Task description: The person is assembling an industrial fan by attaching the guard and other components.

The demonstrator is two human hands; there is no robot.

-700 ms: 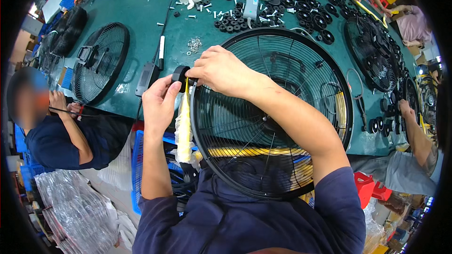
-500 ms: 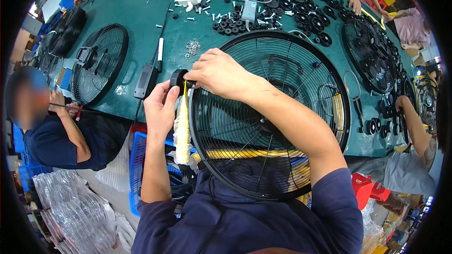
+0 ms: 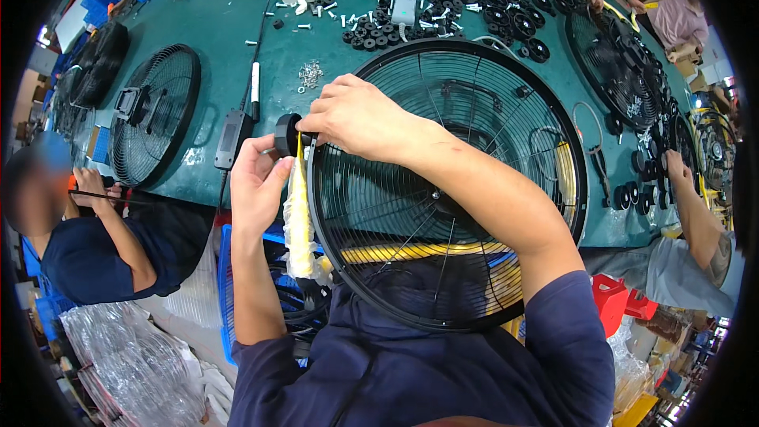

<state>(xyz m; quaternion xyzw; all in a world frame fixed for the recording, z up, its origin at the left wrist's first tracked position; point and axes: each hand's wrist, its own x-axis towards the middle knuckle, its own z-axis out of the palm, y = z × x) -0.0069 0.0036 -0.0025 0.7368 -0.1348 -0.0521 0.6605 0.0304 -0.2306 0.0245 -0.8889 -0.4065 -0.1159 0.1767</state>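
Wheel first: a small black wheel [image 3: 286, 134] sits above the near edge of the green table [image 3: 213, 32], just beside the rim of a large black wire fan guard [image 3: 395, 190]. The person's left hand [image 3: 258, 188] holds the wheel from below and the outer side, thumb and fingers narrow around it. The right hand [image 3: 348, 120] reaches across the guard, its fingertips drawn together at the wheel's other side; whether they grip anything there cannot be told. A yellow strip in clear film [image 3: 300, 229] hangs below those fingertips, between the left hand and the guard's rim. The guard overlaps the table's near edge, its lower part over the person's lap.

Left of the hands, on the table, lie a dark grey control box [image 3: 234, 139] with a cable and a white pen-shaped stick [image 3: 255, 81]; a little pile of small screws [image 3: 311, 73] is farther in. Toward the far edge, black discs [image 3: 506, 12] and loose bolts surround a grey box [image 3: 404, 8]. Another fan guard [image 3: 154, 115] stands near the left edge, and a black fan assembly [image 3: 621, 71] lies by the right edge. A co-worker in a dark shirt [image 3: 95, 257] sits beyond the near left corner.
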